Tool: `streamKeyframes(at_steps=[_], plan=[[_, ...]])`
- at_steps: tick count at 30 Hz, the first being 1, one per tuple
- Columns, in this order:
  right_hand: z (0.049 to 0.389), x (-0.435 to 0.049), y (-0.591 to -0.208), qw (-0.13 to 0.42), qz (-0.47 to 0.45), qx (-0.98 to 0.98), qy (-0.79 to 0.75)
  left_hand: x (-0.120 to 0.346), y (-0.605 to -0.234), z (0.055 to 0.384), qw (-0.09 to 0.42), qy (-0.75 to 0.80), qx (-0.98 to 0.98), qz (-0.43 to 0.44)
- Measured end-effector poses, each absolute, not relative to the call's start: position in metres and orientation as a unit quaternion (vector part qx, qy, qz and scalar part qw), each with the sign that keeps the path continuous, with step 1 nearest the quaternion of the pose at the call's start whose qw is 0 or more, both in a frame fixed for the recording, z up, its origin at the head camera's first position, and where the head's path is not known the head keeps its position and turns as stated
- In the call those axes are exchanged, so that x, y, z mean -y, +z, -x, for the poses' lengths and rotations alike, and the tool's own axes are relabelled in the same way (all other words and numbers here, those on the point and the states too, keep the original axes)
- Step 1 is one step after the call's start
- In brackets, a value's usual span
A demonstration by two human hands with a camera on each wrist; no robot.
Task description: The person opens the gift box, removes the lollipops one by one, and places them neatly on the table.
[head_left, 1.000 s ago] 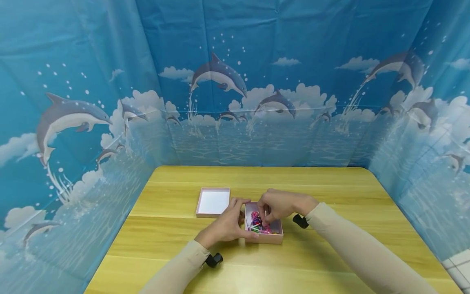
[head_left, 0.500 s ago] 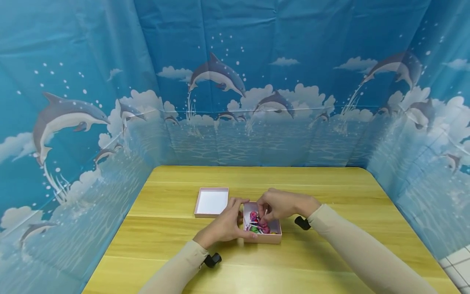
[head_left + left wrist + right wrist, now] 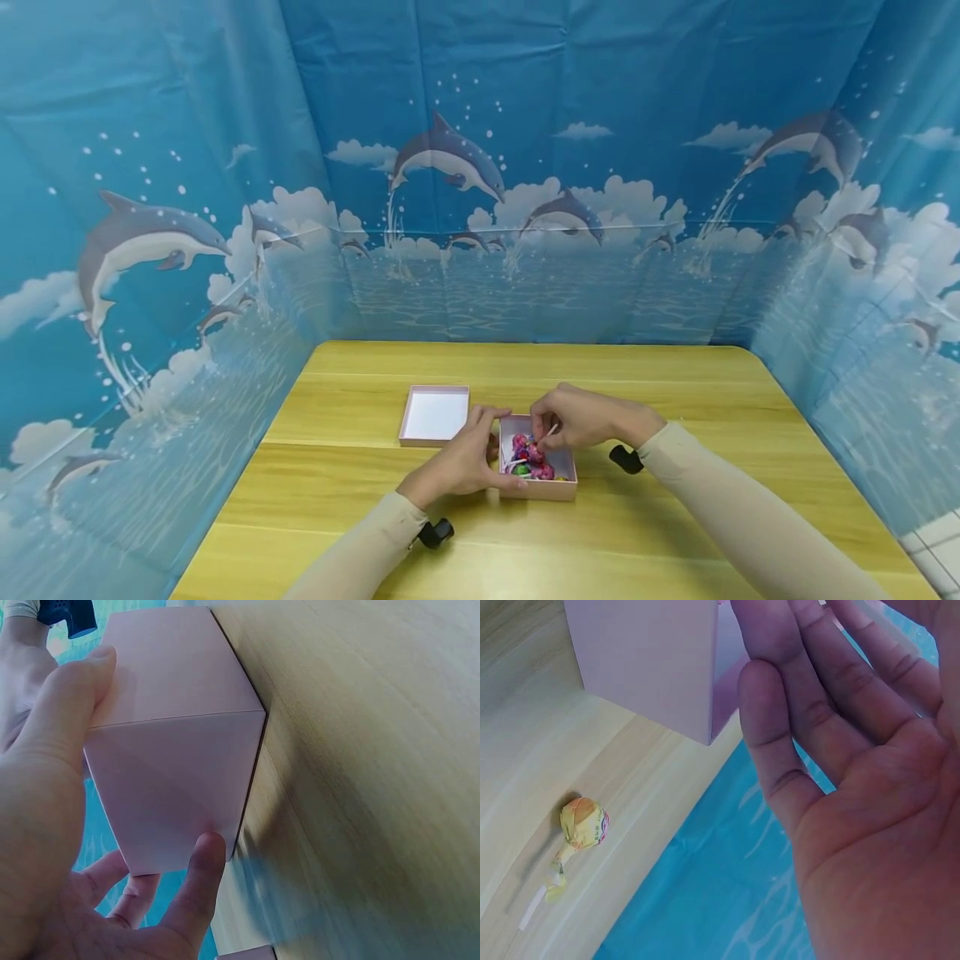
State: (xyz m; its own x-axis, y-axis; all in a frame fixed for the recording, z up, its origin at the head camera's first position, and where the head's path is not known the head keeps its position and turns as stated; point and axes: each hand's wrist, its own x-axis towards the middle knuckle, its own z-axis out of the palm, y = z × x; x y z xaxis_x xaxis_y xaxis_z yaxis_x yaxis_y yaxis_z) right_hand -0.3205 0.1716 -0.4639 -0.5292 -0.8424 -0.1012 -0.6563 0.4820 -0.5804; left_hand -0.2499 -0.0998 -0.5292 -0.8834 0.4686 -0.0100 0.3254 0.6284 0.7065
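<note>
An open pink box (image 3: 538,490) holds several wrapped lollipops, pink, purple and green (image 3: 521,472). My left hand (image 3: 467,458) grips the box from its left, thumb on the near wall and other fingers around the left and far sides. In the left wrist view the thumb and one fingertip press the outside of the pink box (image 3: 176,787). Inside the box's right part, my right hand (image 3: 577,417) pinches a pink lollipop (image 3: 536,453) with thumb and forefinger, its white stick showing at the fingertips. The right wrist view shows this palm (image 3: 877,802), but the pinched lollipop is hidden there.
The box's lid (image 3: 435,414) lies inside-up behind my left hand. A yellow-wrapped lollipop (image 3: 585,823) lies on the table right of the box, seen in the right wrist view. The wooden table (image 3: 675,533) ends at a blue dolphin curtain (image 3: 525,292).
My right hand has lifted slightly and shifted right from among the lollipops, and a white stick now shows at its fingertips. My left hand keeps its grip on the box.
</note>
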Motion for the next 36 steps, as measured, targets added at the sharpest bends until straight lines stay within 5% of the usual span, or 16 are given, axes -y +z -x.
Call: streamKeyframes(at_steps=[36], plan=[[0.323, -0.192, -0.465, 0.107, 0.431, -0.85, -0.282, 0.1, -0.531, 0.252, 0.102, 0.374, -0.897, -0.211]])
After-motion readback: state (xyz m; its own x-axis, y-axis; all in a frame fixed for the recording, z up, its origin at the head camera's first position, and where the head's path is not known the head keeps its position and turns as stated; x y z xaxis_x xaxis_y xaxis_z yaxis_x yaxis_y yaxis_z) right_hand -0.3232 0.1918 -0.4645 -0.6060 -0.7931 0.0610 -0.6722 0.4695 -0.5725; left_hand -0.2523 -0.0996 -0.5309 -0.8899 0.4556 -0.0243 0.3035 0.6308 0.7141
